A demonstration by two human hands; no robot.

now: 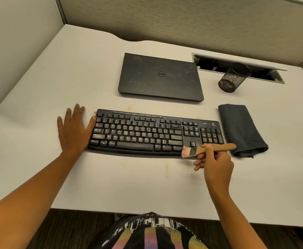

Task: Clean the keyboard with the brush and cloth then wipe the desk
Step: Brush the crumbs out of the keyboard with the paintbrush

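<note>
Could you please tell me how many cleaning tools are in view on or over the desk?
2. The brush is held in the right hand at the keyboard's near right edge. The folded dark cloth lies on the desk, right of the keyboard. None seems hidden.

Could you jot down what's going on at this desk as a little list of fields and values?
left hand: flat on desk, thumb against the keyboard's left end
right hand: holding paintbrush
paintbrush: bristles at keyboard's front edge
keyboard: black, mid-desk
cloth: dark, folded, right of keyboard, untouched
laptop: closed, behind keyboard
mesh pen cup: far right
desk: white, crumbs visible
</note>
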